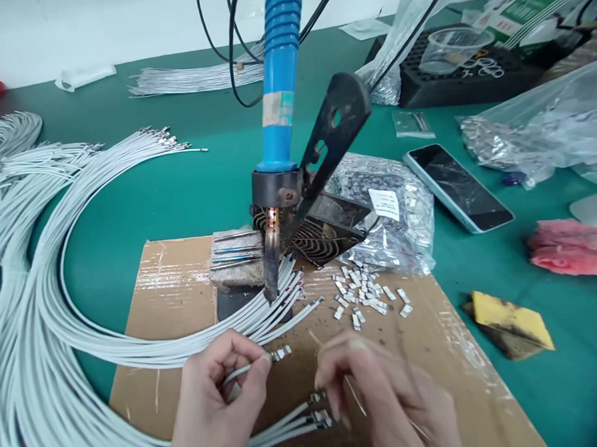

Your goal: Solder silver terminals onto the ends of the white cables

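My left hand [215, 401] is closed in a pinch on a thin white cable [241, 371] whose tip carries a small metal terminal [281, 352]. My right hand [387, 395] is blurred by motion just to the right; its fingers are curled round a thin strand, perhaps solder wire [355, 394]. Both hands hover over a taped cardboard sheet [177, 303]. Ahead of them a blue-handled soldering iron [279, 104] stands tip-down in a metal stand [324, 149]. Loose small metal terminals [362, 297] lie scattered on the cardboard.
A big bundle of white cables [43, 317] curves along the left on the green table [176, 183]. A bag of terminals [392, 212], a phone [457, 187], a yellow sponge [508, 322], pink cloth [573, 249] and plastic bags [544, 130] lie to the right. Finished cable ends [309, 420] rest below my hands.
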A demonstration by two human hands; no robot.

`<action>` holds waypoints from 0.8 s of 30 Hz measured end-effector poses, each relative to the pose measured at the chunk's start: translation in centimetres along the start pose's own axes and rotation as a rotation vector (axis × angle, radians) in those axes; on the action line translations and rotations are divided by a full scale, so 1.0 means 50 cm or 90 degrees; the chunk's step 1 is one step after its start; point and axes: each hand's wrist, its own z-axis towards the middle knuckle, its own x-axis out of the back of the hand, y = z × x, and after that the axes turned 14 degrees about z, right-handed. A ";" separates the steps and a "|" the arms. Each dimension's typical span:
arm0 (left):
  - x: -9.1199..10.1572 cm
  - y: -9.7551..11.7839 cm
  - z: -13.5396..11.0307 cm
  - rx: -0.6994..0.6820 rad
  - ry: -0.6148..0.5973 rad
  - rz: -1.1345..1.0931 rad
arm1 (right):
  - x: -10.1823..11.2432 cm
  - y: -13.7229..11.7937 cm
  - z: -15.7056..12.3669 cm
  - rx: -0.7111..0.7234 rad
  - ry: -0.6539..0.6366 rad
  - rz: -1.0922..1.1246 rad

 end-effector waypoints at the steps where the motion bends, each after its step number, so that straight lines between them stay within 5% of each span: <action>1: 0.001 0.004 0.000 0.003 -0.002 0.000 | 0.005 0.000 0.010 0.007 0.027 -0.056; 6: 0.001 0.011 0.002 -0.002 0.005 -0.001 | 0.002 0.011 0.033 -0.054 -0.082 -0.110; 11: 0.003 0.009 0.003 -0.021 0.029 -0.003 | -0.007 0.019 0.036 0.000 -0.132 -0.112; 24: 0.004 0.009 0.006 -0.019 0.034 -0.013 | -0.020 0.020 0.033 -0.042 -0.074 -0.076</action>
